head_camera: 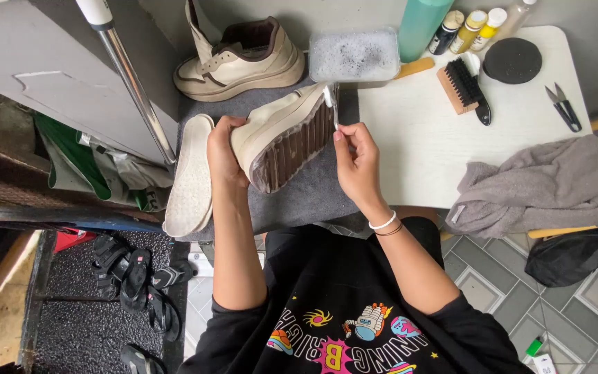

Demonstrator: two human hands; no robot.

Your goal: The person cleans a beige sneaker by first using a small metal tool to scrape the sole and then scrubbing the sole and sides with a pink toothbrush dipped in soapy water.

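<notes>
Cream leather sneaker with a dark brown ribbed sole (285,135) is held tipped on its side above the grey felt mat (313,190), sole turned toward the camera. Left hand (224,154) grasps the sneaker at its heel end, fingers wrapped around the upper. Right hand (356,161) pinches a thin white-handled brush (331,105), whose tip meets the sole edge at the toe end.

Position reference, taken from the held sneaker:
- 12 o'clock: clear plastic tub of foamy water (354,54).
- 11 o'clock: matching cream sneaker (240,59), upright on the mat.
- 9 o'clock: pale insole (192,173), lying flat at the mat's edge, just beside the left hand.
- 2 o'clock: wooden brush with black bristles (459,84) on the white table (423,152); beyond it, a black round pad (512,60) and small snips (563,105).
- 4 o'clock: crumpled grey cloth (541,183).
</notes>
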